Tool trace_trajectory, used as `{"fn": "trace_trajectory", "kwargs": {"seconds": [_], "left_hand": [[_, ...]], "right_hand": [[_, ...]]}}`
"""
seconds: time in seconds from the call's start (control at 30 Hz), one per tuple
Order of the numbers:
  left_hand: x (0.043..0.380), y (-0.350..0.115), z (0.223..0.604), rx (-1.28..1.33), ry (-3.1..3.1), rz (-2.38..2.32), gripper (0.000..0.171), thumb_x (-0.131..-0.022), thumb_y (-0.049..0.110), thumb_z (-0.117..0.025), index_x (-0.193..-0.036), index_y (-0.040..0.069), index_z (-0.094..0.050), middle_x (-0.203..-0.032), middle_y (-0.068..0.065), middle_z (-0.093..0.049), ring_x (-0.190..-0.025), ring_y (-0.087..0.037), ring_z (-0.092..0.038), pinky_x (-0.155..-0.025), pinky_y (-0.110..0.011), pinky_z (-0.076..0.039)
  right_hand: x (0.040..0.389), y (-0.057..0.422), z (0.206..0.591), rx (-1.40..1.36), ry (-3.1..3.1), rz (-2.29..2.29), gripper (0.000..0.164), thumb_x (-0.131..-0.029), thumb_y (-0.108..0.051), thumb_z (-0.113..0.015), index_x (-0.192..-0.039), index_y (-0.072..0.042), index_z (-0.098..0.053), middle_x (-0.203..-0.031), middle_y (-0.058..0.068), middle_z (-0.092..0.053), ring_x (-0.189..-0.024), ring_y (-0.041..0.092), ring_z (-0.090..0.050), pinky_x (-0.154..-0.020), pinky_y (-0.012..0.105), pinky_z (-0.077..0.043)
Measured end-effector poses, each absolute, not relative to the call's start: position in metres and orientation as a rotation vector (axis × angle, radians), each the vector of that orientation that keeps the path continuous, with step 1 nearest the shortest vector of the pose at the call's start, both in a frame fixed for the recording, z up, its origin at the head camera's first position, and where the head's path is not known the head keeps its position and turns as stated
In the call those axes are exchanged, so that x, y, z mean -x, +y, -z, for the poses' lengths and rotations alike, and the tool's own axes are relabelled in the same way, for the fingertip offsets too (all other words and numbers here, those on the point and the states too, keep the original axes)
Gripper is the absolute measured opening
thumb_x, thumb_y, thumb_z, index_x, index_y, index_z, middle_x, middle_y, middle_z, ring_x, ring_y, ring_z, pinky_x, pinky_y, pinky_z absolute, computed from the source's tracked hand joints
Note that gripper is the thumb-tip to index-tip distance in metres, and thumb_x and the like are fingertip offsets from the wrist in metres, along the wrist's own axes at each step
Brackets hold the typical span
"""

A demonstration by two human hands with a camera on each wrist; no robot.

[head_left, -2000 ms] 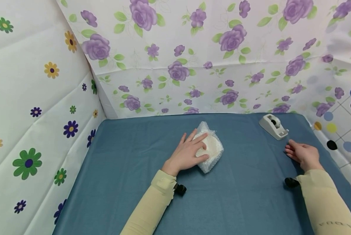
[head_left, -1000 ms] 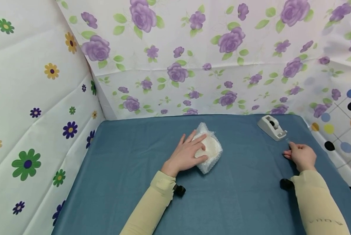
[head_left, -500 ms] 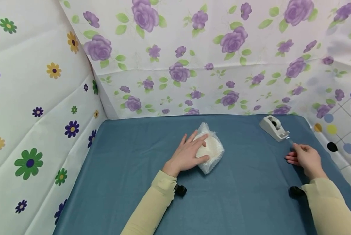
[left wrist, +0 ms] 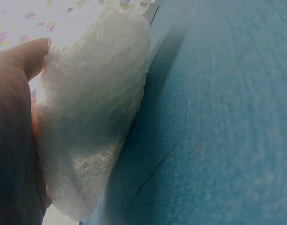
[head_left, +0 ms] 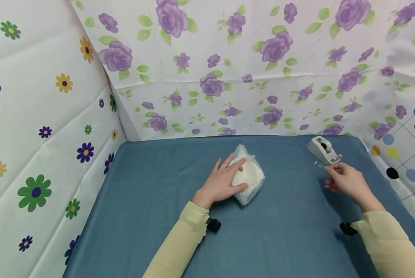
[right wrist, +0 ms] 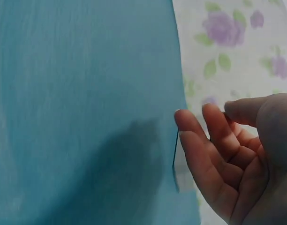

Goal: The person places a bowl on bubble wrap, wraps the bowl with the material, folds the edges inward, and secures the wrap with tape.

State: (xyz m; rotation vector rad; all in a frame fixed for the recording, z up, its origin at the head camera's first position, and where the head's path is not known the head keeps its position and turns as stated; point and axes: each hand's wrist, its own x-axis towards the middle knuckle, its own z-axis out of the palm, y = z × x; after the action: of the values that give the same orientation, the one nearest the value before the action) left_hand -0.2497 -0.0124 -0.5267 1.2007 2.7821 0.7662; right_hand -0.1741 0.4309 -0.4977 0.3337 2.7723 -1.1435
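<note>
Spread over a bubble-wrapped package [head_left: 250,177] in the middle of the table, my left hand [head_left: 214,185] rests with its fingers mostly straight. The wrap shows its bubbles close up in the left wrist view, where the package [left wrist: 94,89] stands beside the thumb. What lies inside is hidden, apart from a pale round shape. My right hand [head_left: 348,183] pinches a short strip of clear tape [head_left: 319,165] between thumb and forefinger, just in front of a white tape dispenser [head_left: 324,150]. In the right wrist view the right hand [right wrist: 232,159] partly covers the dispenser.
A blue cloth [head_left: 152,185] covers the table. Floral sheeting [head_left: 193,77] closes off the back, and patterned sheets stand at the left [head_left: 44,154] and right. Each wrist wears a small black camera.
My right hand has drawn tape out from the dispenser, then moved left with a strip that now looks detached. My left hand stays on the package.
</note>
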Motion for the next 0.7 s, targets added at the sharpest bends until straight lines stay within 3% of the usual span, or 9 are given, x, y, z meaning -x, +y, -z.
{"fn": "trace_trajectory", "kwargs": {"seconds": [0.13,0.37,0.6,0.7], "left_hand": [[0.25,-0.013,0.527,-1.195,2.779,-0.77,0.083,-0.106,0.065,-0.054,-0.172,0.025,-0.024,-0.142,0.007,-0.06,-0.165,-0.023,-0.003,-0.131,-0.058,-0.004],[0.249,-0.014,0.525,-1.191,2.772,-0.787,0.083,-0.106,0.064,-0.056,-0.172,0.025,-0.025,-0.146,0.005,-0.059,-0.165,-0.023,-0.003,-0.131,-0.058,-0.004],[0.248,-0.014,0.523,-1.174,2.767,-0.785,0.084,-0.105,0.065,-0.056,-0.172,0.025,-0.024,-0.155,0.002,-0.058,-0.165,-0.022,-0.002,-0.131,-0.056,-0.004],[0.248,-0.014,0.523,-1.166,2.762,-0.788,0.084,-0.105,0.065,-0.056,-0.172,0.026,-0.025,-0.163,0.0,-0.05,-0.165,-0.022,-0.002,-0.131,-0.055,-0.003]], "right_hand": [[0.181,0.406,0.489,-0.195,2.833,1.019,0.057,-0.112,-0.055,-0.049,-0.125,0.0,-0.059,-0.089,0.007,-0.075,-0.081,0.026,-0.075,-0.066,0.038,-0.062],[0.193,0.343,0.468,0.036,2.832,1.002,0.048,-0.111,-0.051,-0.055,-0.121,-0.006,-0.067,-0.105,0.014,-0.073,-0.087,0.029,-0.074,-0.069,0.038,-0.059],[0.206,0.28,0.459,0.253,2.841,0.962,0.036,-0.11,-0.046,-0.062,-0.112,-0.012,-0.075,-0.099,0.008,-0.072,-0.08,0.022,-0.066,-0.068,0.039,-0.051],[0.212,0.259,0.458,0.324,2.829,0.942,0.029,-0.109,-0.04,-0.065,-0.103,-0.013,-0.076,-0.09,0.007,-0.07,-0.071,0.019,-0.058,-0.065,0.038,-0.047]]}}
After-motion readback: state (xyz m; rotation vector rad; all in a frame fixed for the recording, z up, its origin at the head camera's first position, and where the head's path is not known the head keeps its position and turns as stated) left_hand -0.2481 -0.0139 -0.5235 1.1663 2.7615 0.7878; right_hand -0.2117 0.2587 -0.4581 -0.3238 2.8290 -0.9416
